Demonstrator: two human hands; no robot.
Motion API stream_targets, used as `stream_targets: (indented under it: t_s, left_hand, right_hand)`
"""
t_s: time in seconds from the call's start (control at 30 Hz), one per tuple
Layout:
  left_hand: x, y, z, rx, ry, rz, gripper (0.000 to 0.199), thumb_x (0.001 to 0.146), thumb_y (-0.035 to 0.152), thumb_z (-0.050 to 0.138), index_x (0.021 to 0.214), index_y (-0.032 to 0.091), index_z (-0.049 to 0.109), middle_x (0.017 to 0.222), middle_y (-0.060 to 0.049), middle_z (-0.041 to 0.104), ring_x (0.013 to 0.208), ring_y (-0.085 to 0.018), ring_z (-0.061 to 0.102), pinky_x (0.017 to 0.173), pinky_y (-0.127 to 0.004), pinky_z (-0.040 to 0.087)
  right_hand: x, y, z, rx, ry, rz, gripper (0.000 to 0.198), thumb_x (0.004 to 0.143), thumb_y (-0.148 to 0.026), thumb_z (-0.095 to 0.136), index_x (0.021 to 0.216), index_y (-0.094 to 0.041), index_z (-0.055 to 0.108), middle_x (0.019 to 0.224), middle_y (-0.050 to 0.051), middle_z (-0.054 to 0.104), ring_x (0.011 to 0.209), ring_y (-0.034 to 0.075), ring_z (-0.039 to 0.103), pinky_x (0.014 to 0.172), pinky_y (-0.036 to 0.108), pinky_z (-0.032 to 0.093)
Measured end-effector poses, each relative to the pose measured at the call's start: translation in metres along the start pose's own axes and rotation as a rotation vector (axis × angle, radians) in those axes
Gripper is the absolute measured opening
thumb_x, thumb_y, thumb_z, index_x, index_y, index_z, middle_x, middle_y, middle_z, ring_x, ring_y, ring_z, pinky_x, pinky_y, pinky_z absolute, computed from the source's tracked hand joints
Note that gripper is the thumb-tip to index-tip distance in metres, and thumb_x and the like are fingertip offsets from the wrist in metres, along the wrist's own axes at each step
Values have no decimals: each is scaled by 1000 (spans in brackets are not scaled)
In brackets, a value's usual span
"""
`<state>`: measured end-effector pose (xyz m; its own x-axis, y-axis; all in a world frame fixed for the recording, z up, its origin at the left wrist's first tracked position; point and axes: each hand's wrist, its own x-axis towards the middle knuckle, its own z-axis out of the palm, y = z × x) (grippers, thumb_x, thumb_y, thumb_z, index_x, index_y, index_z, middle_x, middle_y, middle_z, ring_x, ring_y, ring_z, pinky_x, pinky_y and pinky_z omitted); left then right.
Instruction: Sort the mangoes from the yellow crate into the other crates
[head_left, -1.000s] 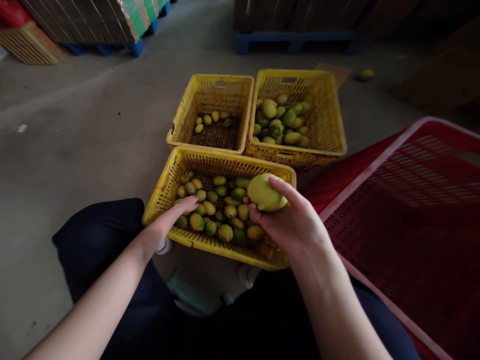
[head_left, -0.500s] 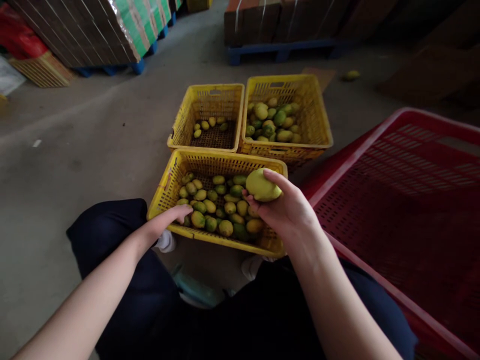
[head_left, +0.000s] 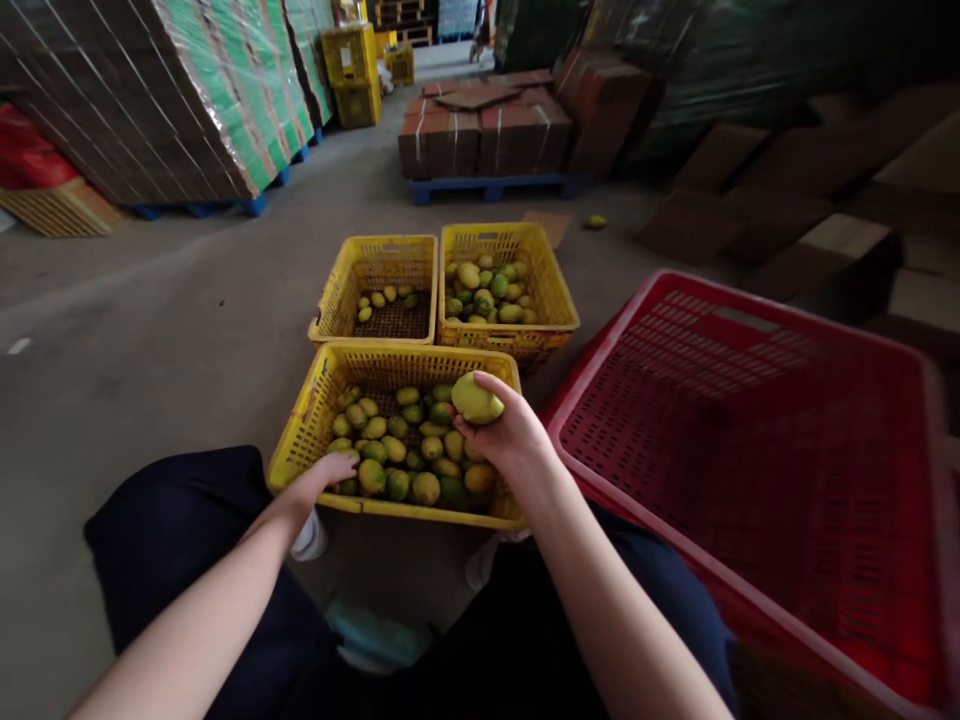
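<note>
Head view: the left hand (head_left: 340,468) now lies at the near left corner of the front yellow crate (head_left: 301,435), closer to the person than a second earlier, when it reached further in; its fingers point down among the smaller fruit (head_left: 426,488), and whether they grip one cannot be told. Throughout, the right hand (head_left: 504,432) has kept the large yellow fruit (head_left: 477,400) clasped between thumb and fingers above the crate's right end, so this piece appears not yet released. The view has also lifted, revealing more of the red basket (head_left: 675,470), whose raised rim stands close beside the right forearm. Behind, the rear left crate (head_left: 394,262) bears a few fruit, the rear right crate (head_left: 551,290) a larger heap. The raised hand and its fruit mask part of the front contents; dark-trousered legs (head_left: 172,530) hem the near side. Beyond lie a stray fruit (head_left: 596,222) and cardboard (head_left: 825,245).
</note>
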<state>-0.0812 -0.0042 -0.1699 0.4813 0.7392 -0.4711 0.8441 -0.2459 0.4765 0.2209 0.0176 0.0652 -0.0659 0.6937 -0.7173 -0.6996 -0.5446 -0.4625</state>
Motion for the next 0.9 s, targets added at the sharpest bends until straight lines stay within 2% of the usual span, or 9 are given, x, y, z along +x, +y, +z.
stream_targets:
  t_s: [0.1,0.2,0.37,0.47,0.53,0.6,0.7,0.83,0.9]
  left_hand:
    - [-6,7,-9,66,-54,18,33,45,0,77,71,16,65,86,-8,68,94,-27,60,85,-33,44]
    - [-15,22,-39,71,19,62,38,43,2,77,76,16,67,85,-8,69,94,-30,61,87,-36,44]
    - [-35,83,-128,-50,451,99,42,65,38,73,101,18,66,97,-9,69,91,-27,64,85,-38,49]
    - [-46,129,-175,-574,768,104,48,72,47,69,109,18,60,101,-8,70,85,-22,67,76,-34,54]
    - [-49,152,-190,-946,871,184,47,74,48,67,108,18,59,106,-8,70,90,-21,68,78,-33,56]
    - [-48,165,-192,-1115,861,256,46,72,46,70,106,17,60,108,-8,70,96,-22,67,85,-34,55]
    - [-42,169,-175,-1091,808,275,46,67,41,78,103,17,61,105,-9,70,99,-24,67,90,-36,53]
    - [-42,163,-155,-874,876,246,53,61,37,84,105,21,60,109,-9,69,103,-29,65,93,-42,51]
    - [-45,162,-155,-714,874,278,55,60,34,85,109,24,61,115,-8,68,109,-31,63,99,-44,47]
  right_hand:
    - [-1,-2,9,-15,-15,10,3,81,-19,61,79,-19,58,62,0,63,55,14,59,45,21,48]
    - [0,-3,18,-24,-74,48,6,84,-21,59,80,-17,58,60,1,62,51,13,59,42,19,47]
    - [10,4,33,-94,-185,86,9,81,-22,63,84,-17,57,59,2,63,51,14,62,37,16,43]
    - [17,16,41,-133,-239,41,12,79,-25,64,86,-19,57,59,-1,63,48,14,61,37,17,44]
    - [19,23,45,-106,-364,54,18,80,-34,60,88,-18,59,62,1,65,51,15,62,39,20,47]
    - [20,30,45,-96,-508,70,29,78,-41,58,89,-15,62,66,4,67,55,17,64,41,22,49]
    - [22,37,38,-143,-605,-19,32,71,-41,65,90,-15,64,66,5,66,57,18,64,40,23,46]
    - [25,39,19,-284,-489,-340,34,67,-39,73,95,-24,61,80,-1,67,66,18,64,44,24,49]
    - [22,36,11,-464,-408,-610,42,67,-35,77,104,-28,61,97,-1,67,86,19,65,65,29,56]
